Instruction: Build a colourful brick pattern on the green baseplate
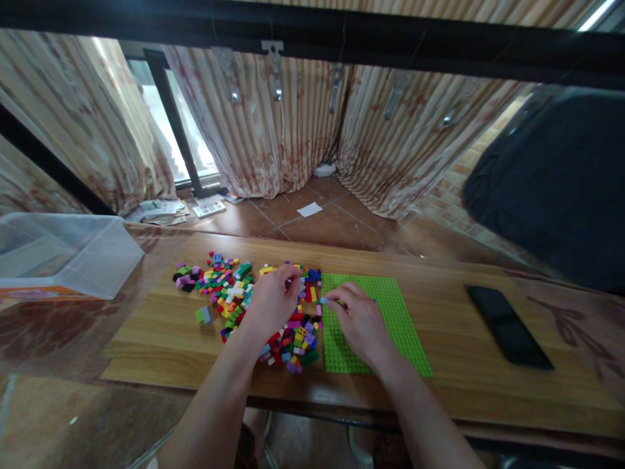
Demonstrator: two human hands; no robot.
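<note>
My left hand (274,296) is over the pile of loose toy building bricks (237,296), its fingers curled into a pinch. Whatever may be between those fingertips is too small to make out. Between thumb and forefinger, my right hand (361,320) grips a small light blue brick (324,300). That brick is at the left edge of a green studded baseplate (403,332), and the hand covers part of the plate. A dark blue bit shows just past the right hand's knuckles. Bricks of many colours lie close along the baseplate's left side.
A light green and grey-blue brick pair (203,315) lies apart, left of the pile. A clear plastic bin (105,257) stands at the far left. On the right of the wooden tabletop (449,339) rests a black phone (508,326). A dark bar crosses overhead.
</note>
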